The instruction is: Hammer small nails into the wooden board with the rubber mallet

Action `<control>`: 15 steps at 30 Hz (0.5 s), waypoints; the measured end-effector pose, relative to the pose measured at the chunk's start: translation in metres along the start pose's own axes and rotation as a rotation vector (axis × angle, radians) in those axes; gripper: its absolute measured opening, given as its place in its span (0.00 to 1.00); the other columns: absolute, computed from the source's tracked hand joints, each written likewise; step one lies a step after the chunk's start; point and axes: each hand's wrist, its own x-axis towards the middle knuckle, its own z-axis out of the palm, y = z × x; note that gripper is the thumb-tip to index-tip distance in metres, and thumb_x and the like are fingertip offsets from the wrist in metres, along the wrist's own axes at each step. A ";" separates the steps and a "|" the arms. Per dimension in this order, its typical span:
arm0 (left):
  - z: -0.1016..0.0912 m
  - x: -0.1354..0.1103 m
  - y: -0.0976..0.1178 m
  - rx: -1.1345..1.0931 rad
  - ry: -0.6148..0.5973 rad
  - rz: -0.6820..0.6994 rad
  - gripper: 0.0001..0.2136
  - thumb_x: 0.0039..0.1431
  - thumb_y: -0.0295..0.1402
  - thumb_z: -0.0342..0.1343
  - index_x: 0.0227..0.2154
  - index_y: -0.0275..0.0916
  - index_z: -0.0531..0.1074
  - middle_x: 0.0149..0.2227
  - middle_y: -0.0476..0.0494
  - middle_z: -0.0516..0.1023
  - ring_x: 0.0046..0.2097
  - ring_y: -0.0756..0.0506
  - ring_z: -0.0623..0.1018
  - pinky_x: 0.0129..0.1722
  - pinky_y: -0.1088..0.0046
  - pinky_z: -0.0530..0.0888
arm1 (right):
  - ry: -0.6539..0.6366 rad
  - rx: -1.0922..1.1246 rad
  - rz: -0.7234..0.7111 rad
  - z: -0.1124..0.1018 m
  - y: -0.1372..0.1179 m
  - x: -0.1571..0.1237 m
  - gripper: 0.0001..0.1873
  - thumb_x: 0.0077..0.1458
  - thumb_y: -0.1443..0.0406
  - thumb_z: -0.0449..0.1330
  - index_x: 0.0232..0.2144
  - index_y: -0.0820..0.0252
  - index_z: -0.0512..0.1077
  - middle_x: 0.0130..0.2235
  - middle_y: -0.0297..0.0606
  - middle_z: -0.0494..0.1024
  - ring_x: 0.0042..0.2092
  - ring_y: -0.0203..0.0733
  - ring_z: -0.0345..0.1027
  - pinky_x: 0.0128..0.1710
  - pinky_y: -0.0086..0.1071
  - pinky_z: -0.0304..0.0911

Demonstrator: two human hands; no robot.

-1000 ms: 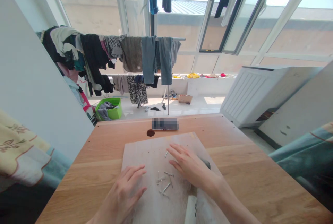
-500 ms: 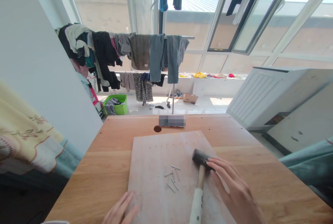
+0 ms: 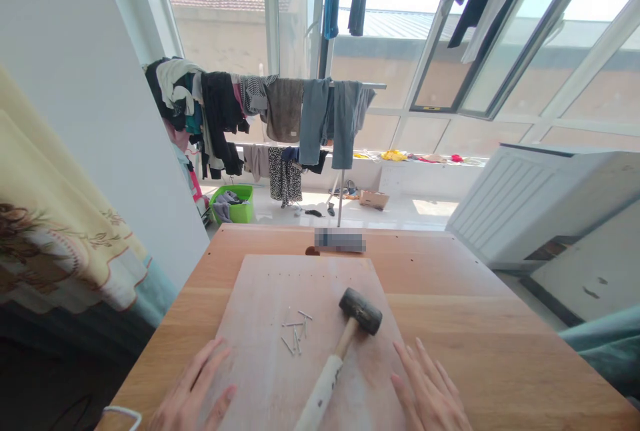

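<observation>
A pale wooden board (image 3: 250,297) lies flat on the wooden table. On it rests a mallet (image 3: 361,311) with a black head and a light handle wrapped in white, angled toward me. Several loose nails (image 3: 296,334) lie in a small heap left of the mallet, and a row of small dark dots runs along the board's far part. My left hand (image 3: 193,391) is at the board's left edge, fingers apart. At the right edge is my right hand (image 3: 427,387), fingers spread, holding nothing and apart from the mallet.
The table (image 3: 475,337) extends past the board on both sides. A pixelated box (image 3: 340,240) sits by a round hole at its far edge. Beyond stand a laundry rack with clothes (image 3: 285,111) and a green basket (image 3: 243,211). A curtain (image 3: 65,217) hangs at left.
The board has turned and shifted left, with the mallet and nails on it. My right hand has come off the mallet's head to the board's right edge. The view has shifted slightly.
</observation>
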 end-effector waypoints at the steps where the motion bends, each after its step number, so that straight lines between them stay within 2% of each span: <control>1: -0.004 0.002 -0.013 0.009 0.030 -0.076 0.18 0.70 0.46 0.50 0.58 0.50 0.72 0.59 0.46 0.80 0.55 0.41 0.83 0.51 0.70 0.83 | 0.019 0.022 -0.013 0.000 -0.013 0.009 0.26 0.69 0.60 0.51 0.63 0.66 0.72 0.61 0.52 0.79 0.59 0.68 0.75 0.47 0.56 0.81; 4: -0.018 0.002 -0.054 0.050 0.096 -0.259 0.21 0.67 0.51 0.49 0.51 0.45 0.77 0.54 0.42 0.83 0.52 0.38 0.85 0.49 0.64 0.84 | 0.073 0.115 -0.092 -0.004 -0.048 0.035 0.27 0.68 0.60 0.55 0.65 0.64 0.69 0.62 0.49 0.78 0.59 0.67 0.75 0.47 0.55 0.81; 6: -0.027 0.002 -0.076 0.080 0.099 -0.314 0.23 0.66 0.54 0.49 0.47 0.44 0.78 0.52 0.39 0.83 0.50 0.36 0.86 0.48 0.60 0.84 | 0.100 0.184 -0.123 -0.008 -0.063 0.049 0.27 0.68 0.59 0.57 0.65 0.62 0.69 0.61 0.46 0.79 0.59 0.68 0.75 0.48 0.55 0.81; 8: -0.036 0.002 -0.088 0.107 0.101 -0.337 0.23 0.65 0.55 0.48 0.46 0.44 0.78 0.52 0.38 0.83 0.48 0.34 0.86 0.47 0.57 0.84 | 0.097 0.235 -0.111 -0.010 -0.072 0.057 0.28 0.67 0.58 0.58 0.65 0.62 0.69 0.61 0.46 0.79 0.61 0.67 0.74 0.50 0.53 0.80; 11: -0.043 0.002 -0.088 0.143 0.099 -0.349 0.23 0.63 0.56 0.50 0.45 0.45 0.79 0.50 0.40 0.84 0.47 0.34 0.85 0.46 0.57 0.83 | 0.091 0.288 -0.111 -0.009 -0.076 0.062 0.26 0.68 0.58 0.58 0.63 0.65 0.71 0.61 0.49 0.79 0.62 0.64 0.73 0.53 0.49 0.79; 15: -0.042 -0.003 -0.071 0.149 0.080 -0.306 0.19 0.66 0.52 0.51 0.46 0.47 0.79 0.45 0.44 0.86 0.46 0.37 0.84 0.46 0.61 0.82 | 0.125 0.373 -0.107 -0.003 -0.070 0.057 0.25 0.69 0.58 0.56 0.63 0.61 0.71 0.60 0.48 0.80 0.61 0.62 0.75 0.53 0.48 0.80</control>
